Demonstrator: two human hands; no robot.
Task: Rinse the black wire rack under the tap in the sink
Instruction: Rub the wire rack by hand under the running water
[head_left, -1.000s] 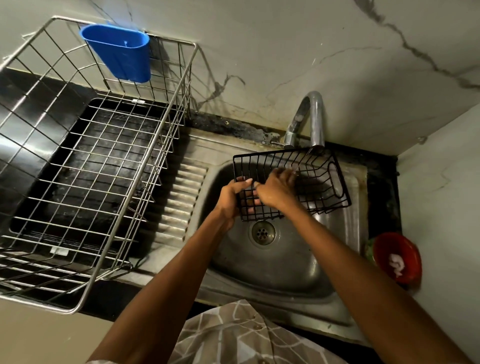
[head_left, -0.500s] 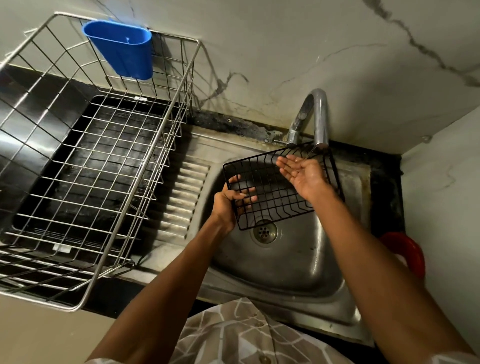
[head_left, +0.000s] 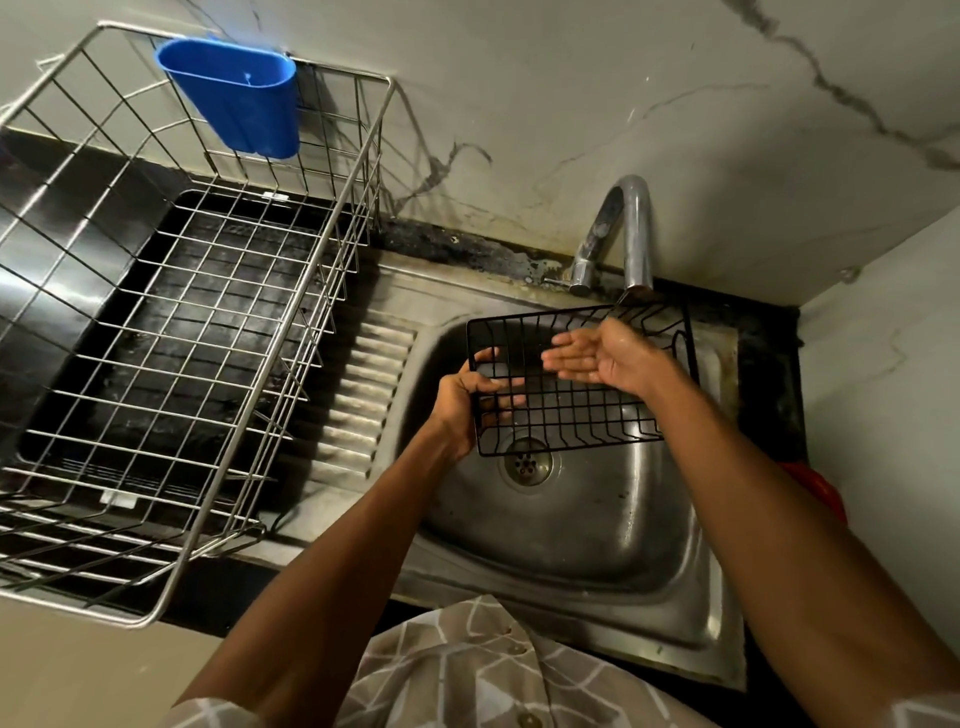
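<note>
Head view is looking down into a steel sink (head_left: 597, 540), where the left hand (head_left: 460, 402) is gripping the rack (head_left: 566, 410) at its left end, fingers curling through the wires and round the left rim, so nearly all of the rack is extending to the right of the grip. The rack is hanging above the basin, over the drain (head_left: 525, 462), with its long axis running left to right and its open side facing up toward the camera. It is tilting a little, the far right corner sitting highest, just under the spout of the tap (head_left: 631, 234), while the near edge is dipping toward the drain. The right hand (head_left: 608, 358) is lying flat and relaxed, palm up and wet-looking, fingers straight and pointing left, over the far right part of the rack below the spout; it is gripping nothing, and whether it is touching the wires cannot be told. Whether water is running cannot be told either. To the left, a large steel basket (head_left: 171, 332) is standing on the counter beside the ribbed drainboard (head_left: 363, 395), with a blue cup (head_left: 239, 98) hanging on its far rim. A red thing (head_left: 818, 491) is peeking out right of the sink, behind the right forearm.
</note>
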